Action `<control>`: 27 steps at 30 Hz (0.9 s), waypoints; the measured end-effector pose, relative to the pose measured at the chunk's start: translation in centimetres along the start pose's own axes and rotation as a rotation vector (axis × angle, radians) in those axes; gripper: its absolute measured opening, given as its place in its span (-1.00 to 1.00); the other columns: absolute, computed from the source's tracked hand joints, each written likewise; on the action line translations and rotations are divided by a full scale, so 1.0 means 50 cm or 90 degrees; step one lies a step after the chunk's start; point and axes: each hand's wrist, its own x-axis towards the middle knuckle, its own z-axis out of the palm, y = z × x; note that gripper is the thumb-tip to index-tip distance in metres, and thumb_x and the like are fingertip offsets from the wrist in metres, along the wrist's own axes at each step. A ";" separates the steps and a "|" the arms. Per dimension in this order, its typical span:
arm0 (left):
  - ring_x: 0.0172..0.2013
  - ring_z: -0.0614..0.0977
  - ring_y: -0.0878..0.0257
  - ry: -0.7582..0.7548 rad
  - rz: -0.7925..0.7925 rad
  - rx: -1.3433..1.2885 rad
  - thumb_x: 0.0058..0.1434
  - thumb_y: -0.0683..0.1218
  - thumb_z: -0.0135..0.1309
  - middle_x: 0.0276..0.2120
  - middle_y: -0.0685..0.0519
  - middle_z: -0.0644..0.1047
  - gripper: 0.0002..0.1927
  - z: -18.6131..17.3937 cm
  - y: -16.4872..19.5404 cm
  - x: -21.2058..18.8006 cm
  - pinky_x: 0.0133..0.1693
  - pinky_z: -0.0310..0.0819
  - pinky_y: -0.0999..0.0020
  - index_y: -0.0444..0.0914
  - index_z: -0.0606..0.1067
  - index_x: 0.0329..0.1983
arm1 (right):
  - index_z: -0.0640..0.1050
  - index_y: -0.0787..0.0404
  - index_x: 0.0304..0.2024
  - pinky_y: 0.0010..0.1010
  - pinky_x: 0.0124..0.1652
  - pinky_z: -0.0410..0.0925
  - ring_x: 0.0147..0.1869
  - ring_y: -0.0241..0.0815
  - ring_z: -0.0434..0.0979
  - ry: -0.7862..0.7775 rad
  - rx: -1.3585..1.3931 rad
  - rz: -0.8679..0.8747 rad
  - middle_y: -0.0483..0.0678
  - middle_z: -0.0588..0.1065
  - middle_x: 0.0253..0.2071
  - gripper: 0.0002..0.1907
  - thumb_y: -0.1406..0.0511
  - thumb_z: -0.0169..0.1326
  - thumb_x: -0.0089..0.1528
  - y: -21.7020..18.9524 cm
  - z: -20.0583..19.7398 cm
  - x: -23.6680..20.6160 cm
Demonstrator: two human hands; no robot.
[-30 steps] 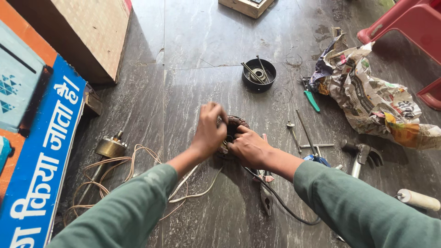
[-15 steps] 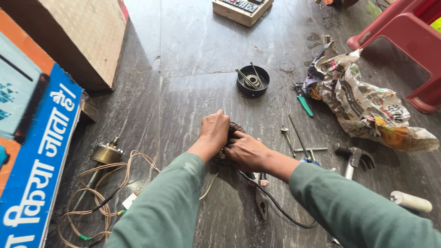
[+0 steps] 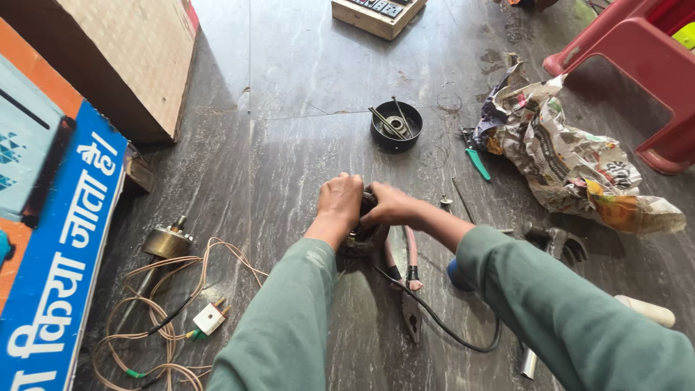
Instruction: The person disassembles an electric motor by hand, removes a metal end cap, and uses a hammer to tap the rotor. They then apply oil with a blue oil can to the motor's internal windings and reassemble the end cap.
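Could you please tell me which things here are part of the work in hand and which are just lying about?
In hand:
left hand
right hand
round dark part, gripped by both

Lying about:
pliers
black cup of bits
crumpled newspaper
wire coil
brass fitting
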 end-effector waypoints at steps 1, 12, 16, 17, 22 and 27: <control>-0.12 0.68 -0.10 0.007 0.000 0.010 0.03 -0.23 0.23 -0.17 -0.22 0.59 -0.75 0.000 -0.001 -0.001 -0.11 0.60 0.07 -0.29 0.58 -0.19 | 0.43 0.32 0.05 -0.18 0.12 0.40 0.17 0.07 0.54 -0.093 0.078 0.096 0.19 0.52 0.00 -0.29 0.24 0.37 -0.11 0.001 0.009 0.006; -0.05 0.62 -0.03 0.070 0.164 0.084 0.05 -0.24 0.17 -0.13 -0.11 0.57 -0.72 -0.017 -0.009 -0.016 -0.11 0.60 0.13 -0.26 0.50 -0.14 | 0.55 0.39 -0.18 0.00 0.05 0.41 0.04 0.34 0.55 0.139 -0.129 0.051 0.33 0.55 -0.12 -0.64 0.28 0.14 0.04 0.001 0.057 0.002; -0.02 0.59 -0.06 0.013 0.191 -0.001 0.03 -0.26 0.14 -0.10 -0.08 0.56 -0.69 -0.030 -0.023 -0.024 -0.08 0.58 0.09 -0.26 0.46 -0.11 | 0.54 0.36 -0.15 0.03 0.03 0.41 0.03 0.34 0.55 0.155 -0.149 0.040 0.32 0.55 -0.12 -0.63 0.22 0.15 0.09 -0.012 0.060 0.004; -0.02 0.60 -0.07 0.010 0.192 -0.014 0.05 -0.27 0.13 -0.10 -0.08 0.57 -0.70 -0.029 -0.023 -0.022 -0.07 0.57 0.08 -0.25 0.45 -0.11 | 0.55 0.33 -0.16 0.03 0.03 0.41 0.03 0.33 0.55 0.141 -0.153 0.056 0.30 0.55 -0.12 -0.65 0.22 0.13 0.10 -0.013 0.058 0.007; 0.01 0.59 -0.10 -0.011 0.098 -0.005 0.12 -0.27 0.12 -0.09 -0.15 0.56 -0.76 -0.001 -0.010 0.000 -0.03 0.56 0.07 -0.26 0.50 -0.13 | 0.62 0.29 -0.24 -0.03 0.03 0.47 0.04 0.30 0.59 0.106 -0.176 0.116 0.31 0.57 -0.13 -0.76 0.28 0.10 0.11 -0.006 0.051 0.020; 0.02 0.61 -0.11 -0.023 0.060 0.030 0.14 -0.28 0.11 -0.07 -0.21 0.56 -0.77 0.021 0.003 0.017 -0.02 0.59 0.13 -0.32 0.54 -0.11 | 0.60 0.32 -0.29 0.03 -0.03 0.45 -0.01 0.36 0.57 0.164 -0.101 0.097 0.33 0.56 -0.20 -0.80 0.33 0.01 0.14 -0.002 0.057 0.013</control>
